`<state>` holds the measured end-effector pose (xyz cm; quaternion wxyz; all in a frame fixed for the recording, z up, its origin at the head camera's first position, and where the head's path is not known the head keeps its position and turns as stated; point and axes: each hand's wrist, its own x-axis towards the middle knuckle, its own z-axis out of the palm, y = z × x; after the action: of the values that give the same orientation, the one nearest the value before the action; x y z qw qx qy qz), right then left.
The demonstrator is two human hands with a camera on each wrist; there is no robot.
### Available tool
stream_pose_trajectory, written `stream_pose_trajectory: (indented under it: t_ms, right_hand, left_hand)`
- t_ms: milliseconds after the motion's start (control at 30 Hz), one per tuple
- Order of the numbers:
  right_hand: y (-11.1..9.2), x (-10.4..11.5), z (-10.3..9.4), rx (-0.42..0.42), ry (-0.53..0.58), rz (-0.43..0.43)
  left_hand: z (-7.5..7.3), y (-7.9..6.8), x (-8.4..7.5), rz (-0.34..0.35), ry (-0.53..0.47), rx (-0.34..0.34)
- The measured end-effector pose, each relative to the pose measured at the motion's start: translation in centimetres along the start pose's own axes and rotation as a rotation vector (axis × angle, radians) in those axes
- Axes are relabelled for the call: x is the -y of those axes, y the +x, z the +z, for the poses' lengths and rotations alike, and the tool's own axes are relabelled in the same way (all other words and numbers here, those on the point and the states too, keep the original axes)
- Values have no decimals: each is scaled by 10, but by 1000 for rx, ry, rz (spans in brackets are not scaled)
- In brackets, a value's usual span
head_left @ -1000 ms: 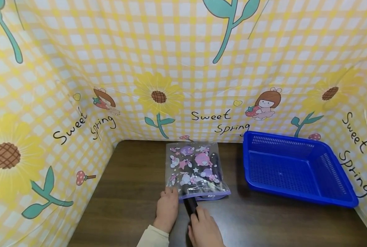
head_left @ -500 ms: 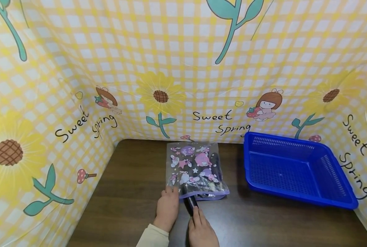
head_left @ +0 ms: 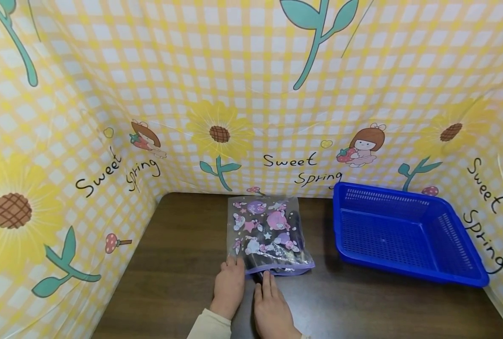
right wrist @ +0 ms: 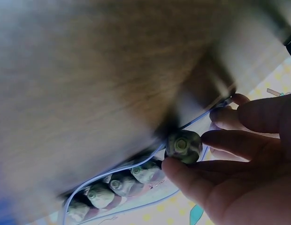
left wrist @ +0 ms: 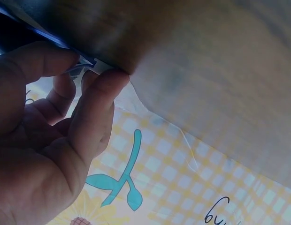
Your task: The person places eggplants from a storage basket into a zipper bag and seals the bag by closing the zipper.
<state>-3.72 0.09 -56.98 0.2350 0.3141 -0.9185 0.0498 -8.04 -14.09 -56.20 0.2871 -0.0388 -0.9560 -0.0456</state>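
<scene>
A clear zip bag (head_left: 265, 225) with pink and purple cartoon prints lies on the table, its purple-edged mouth facing me. My left hand (head_left: 229, 285) pinches the left corner of that mouth between thumb and finger, as the left wrist view shows. At the opening, my right hand (head_left: 273, 305) holds the near end of a dark, rod-shaped thing (right wrist: 183, 145) between thumb and fingers. Most of the rod is inside the bag. Several similar rounded ends (right wrist: 100, 195) show side by side within the bag's mouth in the right wrist view. What kind of thing they are I cannot tell.
A blue plastic basket (head_left: 408, 270) with perforated sides stands on the right of the brown wooden table (head_left: 183, 235). Yellow checked cloth (head_left: 268, 108) with flower prints rises behind and at both sides.
My right hand has moved forward to the bag's mouth, and the dark rod has slid further inside. The left hand has stayed at the bag's corner.
</scene>
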Motion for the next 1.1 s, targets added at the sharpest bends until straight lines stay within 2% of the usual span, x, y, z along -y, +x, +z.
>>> stream_pose_trajectory:
  t_ms: [100, 267, 400, 633, 700, 933, 1100]
  right_hand:
    - [6, 3, 0, -4, -15, 25]
    - [10, 8, -8, 100, -6, 57]
    - [3, 9, -17, 179, -16, 24]
    - [-7, 8, -25, 323, 7, -37]
    - [-8, 7, -24, 336, 18, -48]
    - [-2, 6, -16, 300, -24, -65]
    - [7, 10, -13, 398, -9, -14]
  left_hand:
    - [3, -1, 1, 7, 3, -17]
    - [6, -4, 1, -1, -2, 4]
    - [8, -4, 1, 7, 3, 15]
    - [5, -3, 2, 16, 36, -31]
    - [3, -2, 2, 12, 39, -25]
    - [0, -2, 2, 10, 26, 39]
    - [-3, -1, 1, 0, 15, 85]
